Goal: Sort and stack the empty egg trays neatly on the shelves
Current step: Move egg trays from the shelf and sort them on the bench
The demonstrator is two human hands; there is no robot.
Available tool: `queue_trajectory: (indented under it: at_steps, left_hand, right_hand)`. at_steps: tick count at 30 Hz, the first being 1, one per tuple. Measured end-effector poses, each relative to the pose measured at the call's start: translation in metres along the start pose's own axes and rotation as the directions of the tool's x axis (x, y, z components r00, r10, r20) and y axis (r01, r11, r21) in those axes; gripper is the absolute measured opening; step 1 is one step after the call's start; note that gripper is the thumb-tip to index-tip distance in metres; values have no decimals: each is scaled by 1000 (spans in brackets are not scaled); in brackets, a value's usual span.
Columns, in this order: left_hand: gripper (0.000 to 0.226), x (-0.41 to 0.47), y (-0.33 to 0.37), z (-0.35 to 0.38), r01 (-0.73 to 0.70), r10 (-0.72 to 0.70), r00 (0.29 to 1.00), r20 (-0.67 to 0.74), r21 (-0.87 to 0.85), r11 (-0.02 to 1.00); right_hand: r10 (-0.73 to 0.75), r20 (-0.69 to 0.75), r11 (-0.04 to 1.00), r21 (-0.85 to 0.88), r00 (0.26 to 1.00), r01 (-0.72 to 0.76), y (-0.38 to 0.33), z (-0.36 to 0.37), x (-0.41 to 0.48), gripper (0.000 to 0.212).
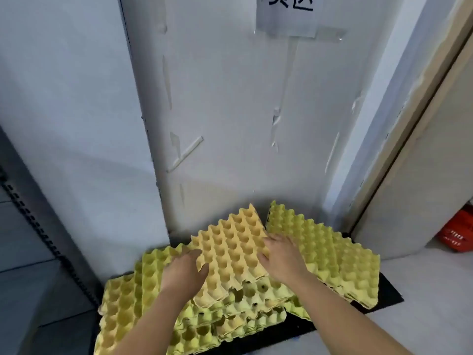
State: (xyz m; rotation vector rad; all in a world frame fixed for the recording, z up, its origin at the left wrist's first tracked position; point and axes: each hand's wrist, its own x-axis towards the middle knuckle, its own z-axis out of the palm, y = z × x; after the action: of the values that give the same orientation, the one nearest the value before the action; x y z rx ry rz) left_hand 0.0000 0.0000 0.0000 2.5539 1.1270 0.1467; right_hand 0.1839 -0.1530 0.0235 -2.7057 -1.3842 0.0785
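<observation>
A tan-orange egg tray (pixel 230 249) lies tilted on top of a loose pile of yellow-green egg trays (pixel 245 308). My left hand (pixel 185 274) grips its left edge, thumb on top. My right hand (pixel 280 260) holds its right edge with fingers curled over the rim. More yellow-green trays lean to the right (pixel 330 260) and spread to the left (pixel 122 303). All trays are empty. The pile sits on a black mat (pixel 384 293) on the floor against a white wall.
A white wall panel (pixel 243 124) with a taped paper sign (pixel 288 15) rises behind the pile. A door frame (pixel 399 155) stands at right, with an orange crate (pixel 458 231) beyond it. A dark metal shelf upright (pixel 43 234) runs along the left.
</observation>
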Motion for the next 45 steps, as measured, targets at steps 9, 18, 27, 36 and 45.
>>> queue_trajectory:
  at_steps: [9,18,27,36,45]
  left_hand:
    - [58,50,-10,94,331,-301,926,227,-102,938]
    - [91,77,-44,158,545,-422,789,446,-194,816]
    - [102,85,-58,179,625,-374,779,503,-583,519]
    - [95,73,-49,86,552,-418,833,363,-596,583]
    - [77,-7,-22,-62,399,-508,861,30,-659,637]
  right_hand:
    - [10,117,999,37,993,-15,52,64,57,55]
    - [66,180,984,149,981,-94,62,99,80,71]
    - [113,183,942,294,977,-164,58,104,78,78]
    - [108,89,911,390,990,-135,33,60,81,90]
    - [-65,-23,830,554,998,67,-9,-23,77,110]
